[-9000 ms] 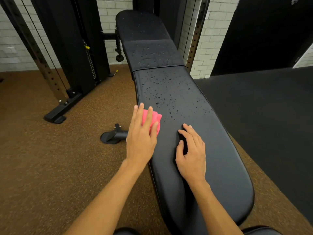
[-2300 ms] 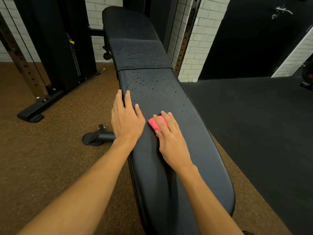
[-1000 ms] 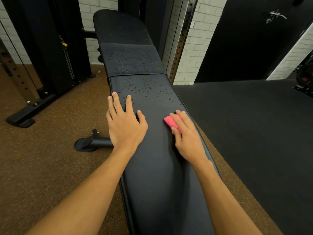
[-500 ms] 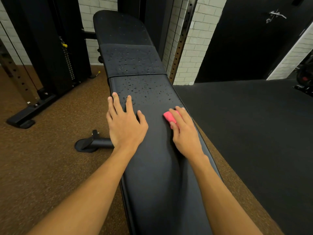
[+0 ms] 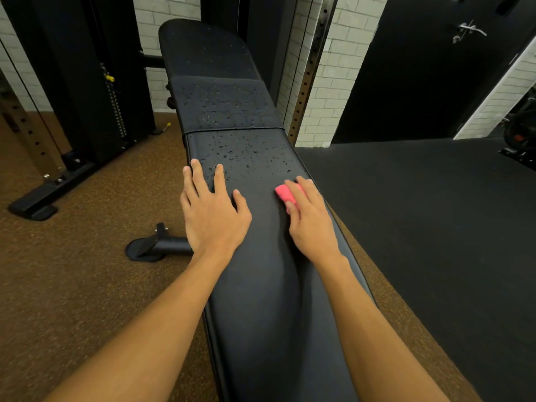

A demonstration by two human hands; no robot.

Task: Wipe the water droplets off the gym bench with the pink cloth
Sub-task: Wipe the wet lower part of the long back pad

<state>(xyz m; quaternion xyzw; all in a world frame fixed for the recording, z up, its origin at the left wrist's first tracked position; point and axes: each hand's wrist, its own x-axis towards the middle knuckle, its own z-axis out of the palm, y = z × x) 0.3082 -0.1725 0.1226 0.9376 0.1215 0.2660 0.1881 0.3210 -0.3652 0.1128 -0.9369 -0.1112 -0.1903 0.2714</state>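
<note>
Right now the right hand [image 5: 311, 224] has the pink cloth [image 5: 285, 194] pressed down on the gym bench [image 5: 275, 314] near its right edge, folded into a small wad so it fits under the palm. The fingers [image 5: 307, 190] curve over the top of the cloth and the thumb is tucked at its near side, probably pinching it, though most of the cloth is hidden. The left hand [image 5: 214, 216] lies flat on the left side of the pad, fingers [image 5: 198, 178] straight and spread, holding nothing; it likely braces the body while the other arm wipes. The water droplets [image 5: 246, 158] sit on the pad just beyond both hands and on the rough-textured section [image 5: 223, 103] further up. The pad nearer the person looks dry, so I judge the wipe is working away from the body, with the far part left to do
</note>
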